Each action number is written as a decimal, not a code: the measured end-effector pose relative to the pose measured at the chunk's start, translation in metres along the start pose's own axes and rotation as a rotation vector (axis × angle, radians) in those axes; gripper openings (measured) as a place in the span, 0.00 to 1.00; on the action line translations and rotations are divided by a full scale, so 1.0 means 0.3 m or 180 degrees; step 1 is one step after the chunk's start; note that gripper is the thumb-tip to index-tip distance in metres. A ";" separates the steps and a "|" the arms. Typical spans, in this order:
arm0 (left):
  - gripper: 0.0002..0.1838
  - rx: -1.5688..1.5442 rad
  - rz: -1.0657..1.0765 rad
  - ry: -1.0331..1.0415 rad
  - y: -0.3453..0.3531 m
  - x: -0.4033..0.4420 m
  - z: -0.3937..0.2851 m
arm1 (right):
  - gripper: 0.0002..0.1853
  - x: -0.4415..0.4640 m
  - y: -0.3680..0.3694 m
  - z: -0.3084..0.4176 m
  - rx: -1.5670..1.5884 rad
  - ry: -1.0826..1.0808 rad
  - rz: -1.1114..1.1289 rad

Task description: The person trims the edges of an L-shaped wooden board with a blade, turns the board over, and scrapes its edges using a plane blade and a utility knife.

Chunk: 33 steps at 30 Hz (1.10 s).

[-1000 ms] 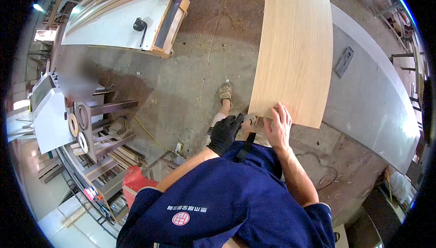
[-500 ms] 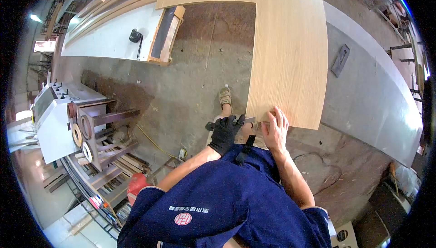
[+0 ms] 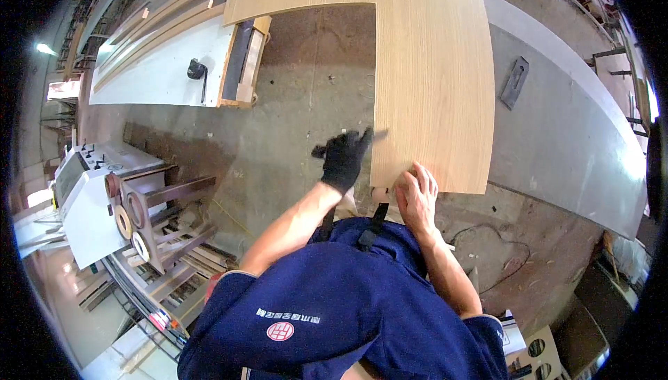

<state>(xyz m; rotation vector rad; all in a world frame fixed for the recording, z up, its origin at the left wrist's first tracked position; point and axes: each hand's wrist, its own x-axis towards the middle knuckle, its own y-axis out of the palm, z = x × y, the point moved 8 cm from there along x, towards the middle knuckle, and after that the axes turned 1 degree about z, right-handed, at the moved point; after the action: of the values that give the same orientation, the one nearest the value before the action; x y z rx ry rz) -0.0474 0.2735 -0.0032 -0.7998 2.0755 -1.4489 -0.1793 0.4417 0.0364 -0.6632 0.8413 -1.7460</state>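
Note:
A large L-shaped wood-grain panel (image 3: 431,74) lies in front of me, its long leg reaching towards my body. My left hand (image 3: 344,161), in a black glove, is closed around a flat grey-bladed tool (image 3: 379,134). The blade sticks out to the right over the panel's inner long edge; its exact kind is unclear, and the grip is mostly hidden by the glove. At the panel's near end, my bare right hand (image 3: 419,196) has its fingers bent over the top surface and its thumb by the edge.
Right of the panel, a grey tabletop (image 3: 557,130) carries a dark metal plane-like tool (image 3: 515,83). At upper left, a white board (image 3: 153,81) holds wooden strips (image 3: 156,25) and a black tape measure (image 3: 196,69). A machine (image 3: 104,199) and edge-band rolls (image 3: 124,220) stand left.
My left hand has moved forward along the panel's inner edge with the tool, away from my body. My right hand stays at the near end. The view has shifted slightly.

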 end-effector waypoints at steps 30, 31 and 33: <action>0.25 0.0801 -0.0386 0.0111 -0.127 0.627 0.175 | 0.25 0.390 -0.040 -0.103 -0.0181 0.0193 -0.0141; 0.25 0.0765 -0.0507 0.0149 -0.150 0.688 0.188 | 0.25 0.424 -0.034 -0.103 -0.0197 0.0235 -0.0152; 0.24 0.0680 -0.0747 0.0199 -0.218 0.794 0.201 | 0.26 0.511 -0.032 -0.098 -0.0275 0.0282 -0.0186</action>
<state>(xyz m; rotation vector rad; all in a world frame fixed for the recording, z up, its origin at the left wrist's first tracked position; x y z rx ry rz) -0.1642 0.0494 0.0259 -0.9450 1.8783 -1.8071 -0.2545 0.3045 0.0323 -0.6774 0.9713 -1.8106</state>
